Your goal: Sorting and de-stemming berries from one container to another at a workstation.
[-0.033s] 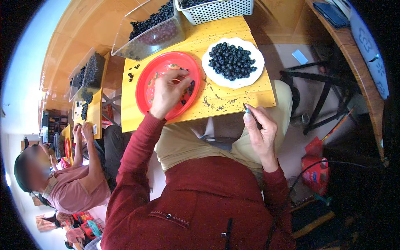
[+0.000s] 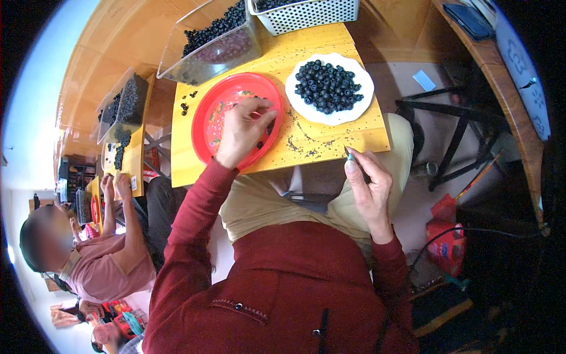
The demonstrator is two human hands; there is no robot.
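Observation:
My left hand [image 2: 243, 133] is over a round red plate [image 2: 206, 127] with a coloured pattern, its fingers curled and the thumb close to the forefinger. Whatever they pinch, if anything, is too small to make out. A few dark round balls [image 2: 260, 145] lie in the plate, partly behind the hand. Off the front right corner of the yellow table, my right hand [image 2: 371, 186] grips a slim pointed tool [image 2: 348, 152] with a dark tip and a teal part. A scalloped white plate [image 2: 295, 106] carries a heap of dark, berry-like balls [image 2: 330, 85].
A clear bin [image 2: 236, 47] and a white perforated basket [image 2: 312, 17], both with dark balls, stand at the back. Dark crumbs [image 2: 300, 144] litter the yellow table [image 2: 277, 56]. Black metal legs [image 2: 454, 109] stand at right. At left, another person [image 2: 106, 253] works at a table.
My left hand has shifted slightly to the right over the red plate. My right hand and its tool have stayed in place.

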